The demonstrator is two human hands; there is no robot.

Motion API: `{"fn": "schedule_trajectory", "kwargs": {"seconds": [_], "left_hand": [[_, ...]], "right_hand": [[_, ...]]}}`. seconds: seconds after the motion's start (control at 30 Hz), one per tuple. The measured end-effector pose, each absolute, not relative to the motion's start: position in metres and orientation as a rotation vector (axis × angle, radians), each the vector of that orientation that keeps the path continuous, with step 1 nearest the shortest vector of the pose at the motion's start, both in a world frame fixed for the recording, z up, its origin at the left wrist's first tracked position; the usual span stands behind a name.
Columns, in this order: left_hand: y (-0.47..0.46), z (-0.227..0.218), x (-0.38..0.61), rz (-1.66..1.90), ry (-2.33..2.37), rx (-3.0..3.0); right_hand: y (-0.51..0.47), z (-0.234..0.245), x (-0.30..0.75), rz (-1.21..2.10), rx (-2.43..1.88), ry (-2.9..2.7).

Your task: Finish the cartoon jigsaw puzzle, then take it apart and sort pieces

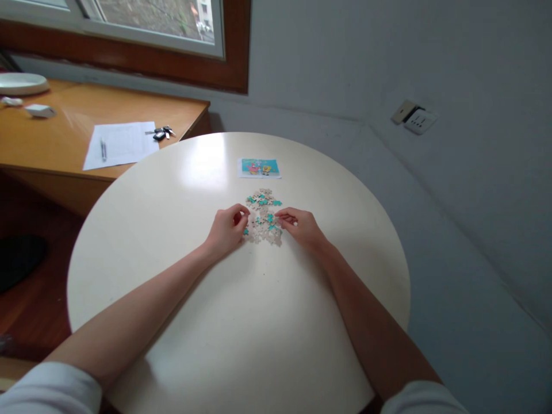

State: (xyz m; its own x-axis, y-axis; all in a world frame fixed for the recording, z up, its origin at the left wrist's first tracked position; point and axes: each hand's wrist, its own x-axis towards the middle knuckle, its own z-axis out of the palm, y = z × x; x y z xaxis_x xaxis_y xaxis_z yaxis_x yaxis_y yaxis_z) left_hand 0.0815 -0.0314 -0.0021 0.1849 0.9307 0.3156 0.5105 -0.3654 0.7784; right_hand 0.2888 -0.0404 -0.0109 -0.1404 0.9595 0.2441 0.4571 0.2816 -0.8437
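A cartoon card [261, 167] lies on a round table [142, 230] by desk [56, 144] and window [150, 23]. Left hand [228, 227] and right hand [302, 227] flank pieces [264, 230]; I can't tell whether either grips one.

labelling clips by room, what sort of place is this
Probably a room at home or a small office: a desk with paper and keys, a round table with puzzle pieces, and a window.
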Motion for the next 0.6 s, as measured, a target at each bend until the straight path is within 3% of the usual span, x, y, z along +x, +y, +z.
{"fn": "schedule_trajectory", "kwargs": {"seconds": [0.13,0.3,0.6], "left_hand": [[-0.0317,-0.0022,0.0815,1.078,1.343,1.962],[-0.0312,-0.0031,0.0816,1.079,1.345,1.961],[-0.0328,0.0001,0.082,1.136,1.368,1.97]], "right_hand": [[-0.0383,-0.0125,0.2877,0.805,-1.3,-1.696],[-0.0376,-0.0122,0.2887,0.613,-1.389,-1.789],[-0.0471,-0.0088,0.2912,0.381,-1.431,-2.263]]}}
